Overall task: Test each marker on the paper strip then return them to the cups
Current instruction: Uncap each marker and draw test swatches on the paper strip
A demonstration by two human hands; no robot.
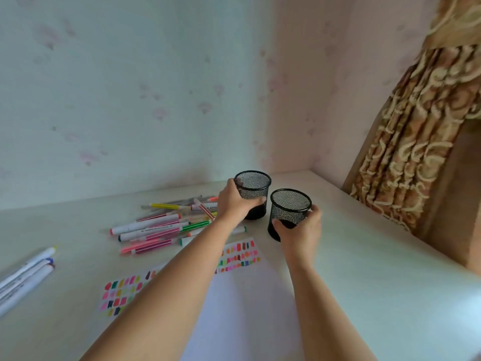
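Two black mesh cups stand upright on the white desk, and both look empty. My left hand (234,201) grips the far cup (253,190) from its left side. My right hand (300,230) grips the near cup (289,208) around its lower front. A heap of several coloured markers (161,226) lies left of the cups. Beneath my left forearm a paper strip (238,254) covered in colour swatches stretches across the desk, and its other end (117,293) shows at the lower left.
Three white markers (26,277) lie apart at the desk's left edge. A white sheet (242,308) lies between my forearms. The desk sits in a wall corner, and a patterned curtain (416,139) hangs at its right side.
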